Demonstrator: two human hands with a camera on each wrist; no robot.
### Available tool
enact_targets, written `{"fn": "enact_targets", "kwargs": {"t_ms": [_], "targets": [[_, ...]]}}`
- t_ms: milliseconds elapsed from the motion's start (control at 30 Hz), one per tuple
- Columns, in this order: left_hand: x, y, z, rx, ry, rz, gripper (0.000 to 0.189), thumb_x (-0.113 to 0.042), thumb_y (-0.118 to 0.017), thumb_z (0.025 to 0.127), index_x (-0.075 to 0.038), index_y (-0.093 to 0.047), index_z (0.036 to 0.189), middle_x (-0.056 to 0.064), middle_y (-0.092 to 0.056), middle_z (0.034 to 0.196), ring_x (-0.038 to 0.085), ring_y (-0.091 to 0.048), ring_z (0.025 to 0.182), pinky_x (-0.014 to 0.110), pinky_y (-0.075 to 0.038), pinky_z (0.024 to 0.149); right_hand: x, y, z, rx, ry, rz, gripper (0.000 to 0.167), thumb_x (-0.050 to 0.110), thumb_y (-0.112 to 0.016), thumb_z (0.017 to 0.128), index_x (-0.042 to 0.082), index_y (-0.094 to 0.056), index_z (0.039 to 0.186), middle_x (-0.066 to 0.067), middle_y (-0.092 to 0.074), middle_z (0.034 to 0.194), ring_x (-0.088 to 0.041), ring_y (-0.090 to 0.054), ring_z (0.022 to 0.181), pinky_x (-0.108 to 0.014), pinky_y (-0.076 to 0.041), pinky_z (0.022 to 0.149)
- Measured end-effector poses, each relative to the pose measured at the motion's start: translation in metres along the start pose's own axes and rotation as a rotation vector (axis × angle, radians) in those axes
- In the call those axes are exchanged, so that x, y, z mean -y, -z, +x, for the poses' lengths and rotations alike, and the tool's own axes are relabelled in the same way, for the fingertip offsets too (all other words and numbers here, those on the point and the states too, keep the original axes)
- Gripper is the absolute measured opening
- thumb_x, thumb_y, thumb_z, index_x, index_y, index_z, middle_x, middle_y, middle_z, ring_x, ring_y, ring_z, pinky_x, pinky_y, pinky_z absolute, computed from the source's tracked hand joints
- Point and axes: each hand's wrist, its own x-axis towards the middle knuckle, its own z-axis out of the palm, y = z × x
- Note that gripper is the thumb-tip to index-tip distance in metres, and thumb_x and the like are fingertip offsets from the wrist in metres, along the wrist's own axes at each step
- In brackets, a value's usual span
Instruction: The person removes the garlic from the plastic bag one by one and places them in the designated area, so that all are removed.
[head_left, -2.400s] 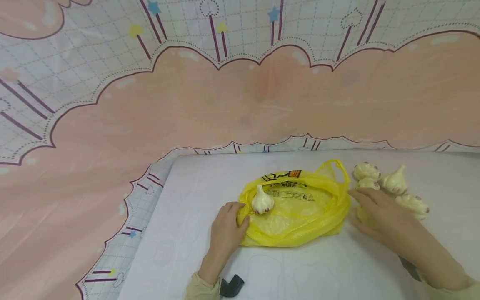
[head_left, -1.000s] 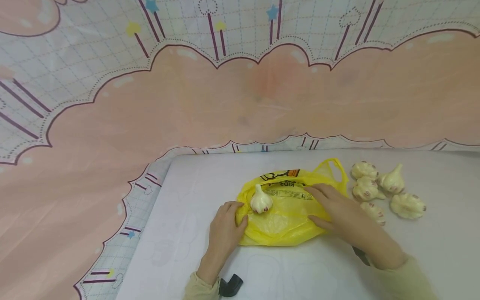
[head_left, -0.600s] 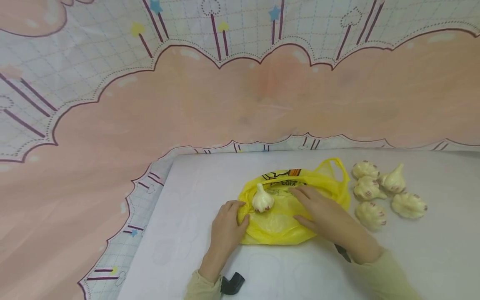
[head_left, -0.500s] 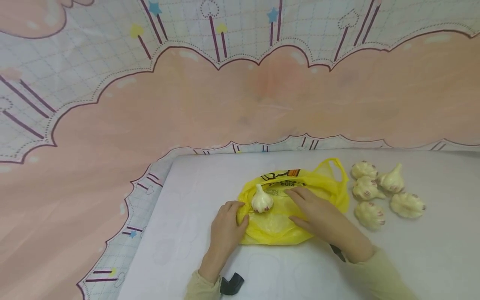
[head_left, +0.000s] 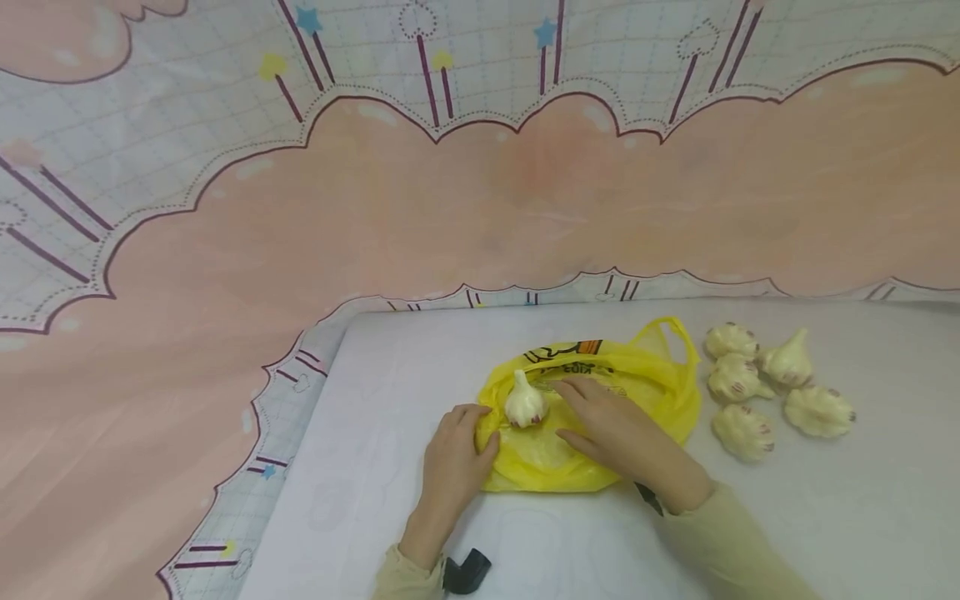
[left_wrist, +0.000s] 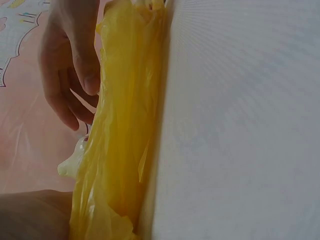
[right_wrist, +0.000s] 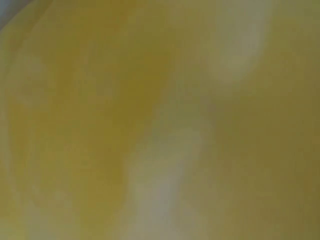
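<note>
A yellow plastic bag (head_left: 540,458) lies on the table with its mouth gaping. A garlic bulb (head_left: 525,402) rests on it near the left side, stem up. My left hand (head_left: 453,454) holds the bag's left edge between fingers and thumb. Over the bag hovers my right hand (head_left: 611,429), fingers and thumb spread apart around nothing, just right of the bulb. In the left wrist view the bulb (left_wrist: 75,159) peeks past the bag's edge below the right hand (left_wrist: 72,60). Blurred yellow bag (right_wrist: 150,100) fills the right wrist view.
Several more garlic bulbs (head_left: 817,411) lie clustered on the white table (head_left: 337,467) right of the bag. A bag handle loop (head_left: 686,333) sticks up at the back right. Behind the table hangs a patterned pink cloth (head_left: 487,208).
My right hand has moved left from the garlic cluster to over the bag, close to the single bulb. The left hand has stayed at the bag's left edge.
</note>
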Motion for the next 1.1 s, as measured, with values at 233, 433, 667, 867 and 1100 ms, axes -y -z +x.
{"fn": "enact_targets", "kwargs": {"t_ms": [233,433,667,867,1100], "targets": [[0.001,0.002,-0.002,-0.011,-0.011,-0.006,0.032,-0.024,-0.073,0.088,-0.009,-0.069,0.117,0.007,-0.066,0.118,0.027,-0.062,0.111,0.043,-0.054,0.091,0.003,-0.011,0.008,-0.025,0.008,0.018,0.065,0.031,-0.077,0.087,0.0,-0.05,0.138,-0.017,-0.057,0.133,-0.03,-0.06,0.118,-0.044,-0.056,0.09],[0.001,0.004,-0.001,-0.014,-0.017,-0.001,0.032,-0.023,-0.073,0.088,-0.009,-0.069,0.117,0.007,-0.066,0.117,0.026,-0.062,0.111,0.043,-0.055,0.09,0.009,-0.018,0.018,-0.036,-0.025,0.105,0.076,0.037,-0.074,0.089,-0.002,-0.041,0.145,-0.019,-0.055,0.138,-0.033,-0.057,0.125,-0.046,-0.049,0.102],[0.001,0.004,-0.003,-0.009,-0.006,-0.003,0.032,-0.023,-0.074,0.088,-0.009,-0.069,0.116,0.007,-0.066,0.117,0.026,-0.063,0.111,0.042,-0.054,0.091,0.014,-0.026,0.028,-0.004,-0.085,0.154,0.079,0.043,-0.068,0.093,-0.002,-0.035,0.149,-0.022,-0.055,0.137,-0.035,-0.059,0.122,-0.049,-0.05,0.1],[0.002,0.002,-0.002,-0.017,-0.013,-0.003,0.032,-0.023,-0.074,0.088,-0.009,-0.069,0.116,0.007,-0.066,0.117,0.026,-0.063,0.11,0.041,-0.055,0.091,0.016,-0.031,0.032,-0.002,-0.092,0.146,0.079,0.04,-0.067,0.094,-0.002,-0.032,0.151,-0.023,-0.055,0.138,-0.034,-0.059,0.122,-0.048,-0.051,0.1],[0.002,0.003,-0.001,-0.019,-0.01,-0.004,0.032,-0.023,-0.074,0.088,-0.009,-0.07,0.116,0.007,-0.066,0.117,0.026,-0.063,0.11,0.042,-0.055,0.091,0.015,-0.034,0.035,0.003,-0.07,0.179,0.076,0.035,-0.067,0.095,-0.004,-0.032,0.15,-0.023,-0.055,0.137,-0.033,-0.058,0.123,-0.047,-0.049,0.102]]}}
